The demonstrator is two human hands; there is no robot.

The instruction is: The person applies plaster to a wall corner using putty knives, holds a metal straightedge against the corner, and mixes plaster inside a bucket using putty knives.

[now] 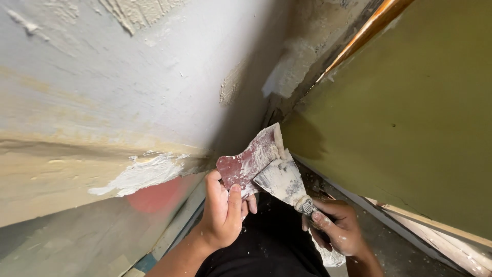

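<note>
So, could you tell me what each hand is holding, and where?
Left hand grips the red scraper at its lower edge; right hand holds the putty knife by its handle.

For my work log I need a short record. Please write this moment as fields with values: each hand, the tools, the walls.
left hand: holds a flat red plaster-smeared plate by its lower edge
right hand: grips the handle of a metal putty knife with a white-coated blade
tools: knife blade lies against the plate, touching
left wall: pale, with a patch of fresh white plaster
right wall: olive-green panel
</note>
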